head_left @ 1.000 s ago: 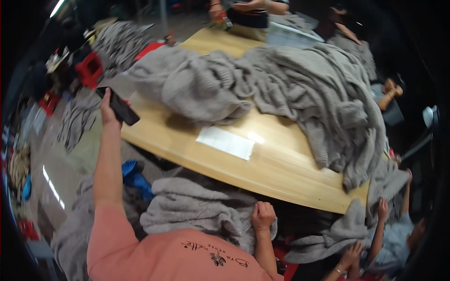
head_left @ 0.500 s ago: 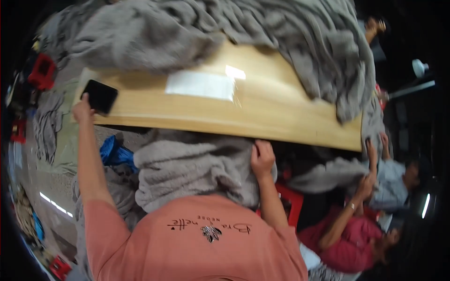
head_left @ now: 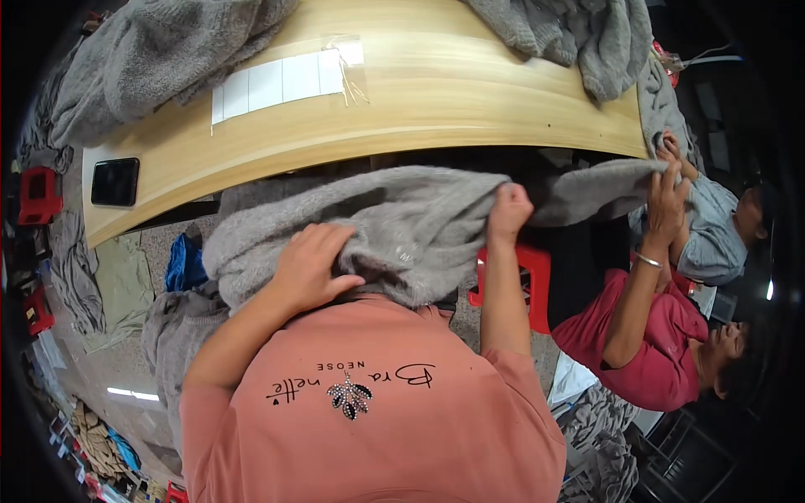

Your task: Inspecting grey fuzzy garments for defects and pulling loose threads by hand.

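A grey fluffy knit garment lies bunched across my lap, below the table's near edge. My left hand rests on its left part with fingers extended and thumb apart. At the garment's right end, my right hand is closed in a fist around the fabric and pulls it taut. A black phone lies on the left end of the light wooden table, away from both hands.
White paper strips lie on the table. Grey garments are heaped at its far left, more at far right. Two co-workers sit at the right; one in red handles grey fabric. A red stool stands beside me.
My left hand has left the phone, which stays on the table, and come down onto the garment. My right hand has moved right, stretching the fabric. The whole view has shifted.
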Tool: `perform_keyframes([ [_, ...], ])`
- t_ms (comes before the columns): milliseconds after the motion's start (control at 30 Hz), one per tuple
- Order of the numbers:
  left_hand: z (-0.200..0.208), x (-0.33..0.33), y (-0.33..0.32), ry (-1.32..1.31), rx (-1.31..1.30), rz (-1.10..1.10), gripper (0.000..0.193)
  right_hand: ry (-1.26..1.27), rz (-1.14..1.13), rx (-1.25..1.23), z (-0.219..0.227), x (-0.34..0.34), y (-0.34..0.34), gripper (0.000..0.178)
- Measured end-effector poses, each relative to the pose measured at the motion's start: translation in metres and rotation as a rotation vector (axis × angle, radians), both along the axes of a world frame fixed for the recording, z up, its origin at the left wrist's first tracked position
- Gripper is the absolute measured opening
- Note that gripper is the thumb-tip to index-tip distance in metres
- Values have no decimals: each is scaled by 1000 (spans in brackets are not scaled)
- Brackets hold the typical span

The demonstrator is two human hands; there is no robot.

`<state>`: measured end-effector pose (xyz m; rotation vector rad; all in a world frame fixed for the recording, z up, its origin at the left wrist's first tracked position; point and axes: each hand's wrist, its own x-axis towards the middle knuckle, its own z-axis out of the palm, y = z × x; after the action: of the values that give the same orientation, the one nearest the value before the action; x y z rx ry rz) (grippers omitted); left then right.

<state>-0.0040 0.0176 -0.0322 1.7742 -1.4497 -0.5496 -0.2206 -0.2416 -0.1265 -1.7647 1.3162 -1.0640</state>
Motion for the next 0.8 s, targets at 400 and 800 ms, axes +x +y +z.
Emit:
perform_keyframes([
  [400, 7, 4, 61, -29, 221, 300, 39, 140, -13, -84, 10, -18, 35, 15],
  [800, -20, 52, 42, -363, 148, 575, 20, 730, 1171, -192, 81, 15, 83, 28],
])
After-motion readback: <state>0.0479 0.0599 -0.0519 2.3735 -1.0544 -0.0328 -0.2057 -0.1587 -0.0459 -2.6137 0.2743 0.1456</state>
